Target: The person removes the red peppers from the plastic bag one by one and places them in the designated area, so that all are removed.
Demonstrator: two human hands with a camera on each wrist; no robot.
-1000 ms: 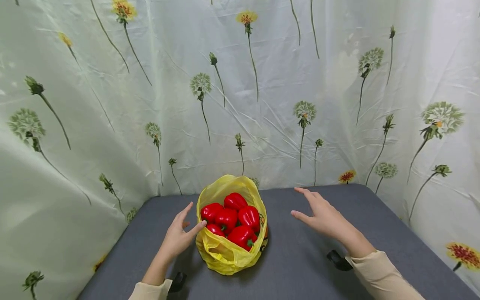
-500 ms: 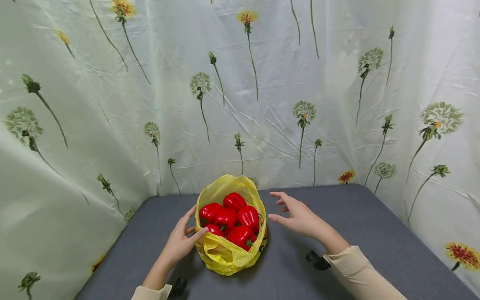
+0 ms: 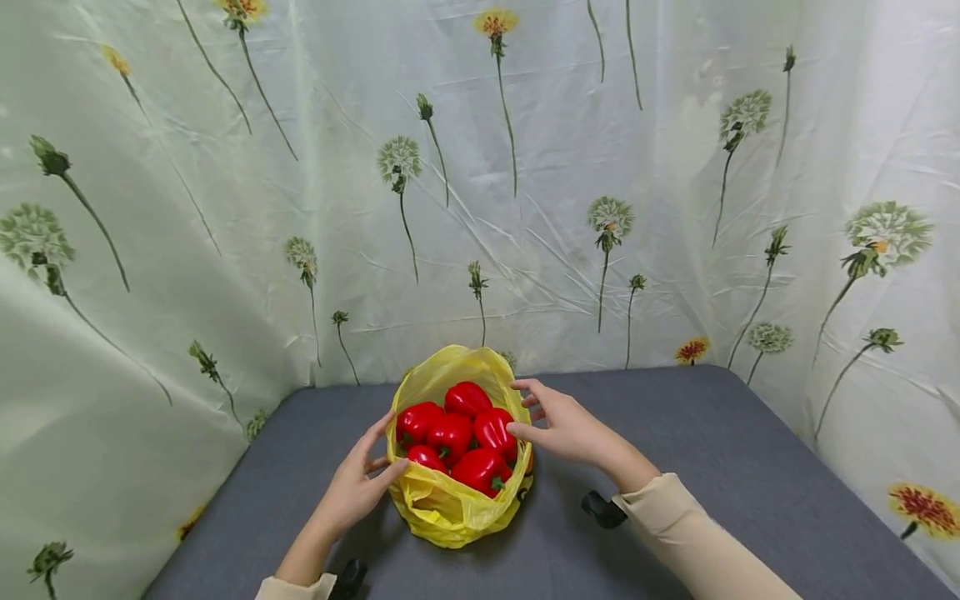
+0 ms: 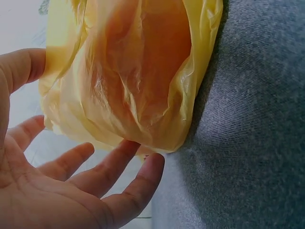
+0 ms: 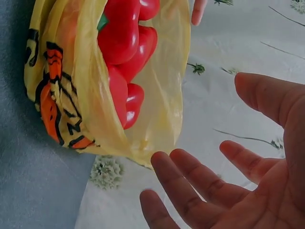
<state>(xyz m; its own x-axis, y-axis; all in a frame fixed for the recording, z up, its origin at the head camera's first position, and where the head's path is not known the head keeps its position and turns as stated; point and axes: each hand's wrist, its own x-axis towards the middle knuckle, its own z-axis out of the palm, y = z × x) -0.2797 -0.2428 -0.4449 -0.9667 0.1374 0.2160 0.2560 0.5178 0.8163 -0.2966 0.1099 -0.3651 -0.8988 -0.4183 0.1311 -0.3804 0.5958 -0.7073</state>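
Observation:
A yellow plastic bag (image 3: 450,518) stands with its mouth wide, several shiny red bell peppers (image 3: 450,437) inside. At the bag's left side is my left hand (image 3: 354,487), fingers spread and thumb by the front rim. The left wrist view shows its fingertips (image 4: 155,164) at the yellow plastic, with no grip on it. My right hand (image 3: 570,425) hovers at the right rim, its fingers parted and gently bent. In the right wrist view a small gap seems to separate most of its fingers from the bag, which bears an orange and black print (image 5: 50,112).
The bag stands on a grey cloth-covered table (image 3: 645,508). Behind and at both sides hangs a pale curtain (image 3: 540,250) with a dandelion pattern. A black strap piece (image 3: 602,509) sits under the right wrist, another black piece (image 3: 348,577) by the left.
My right hand has moved left, from well apart to the bag's right rim. The left hand has come slightly closer to the bag's left side. Bag and peppers stay in place.

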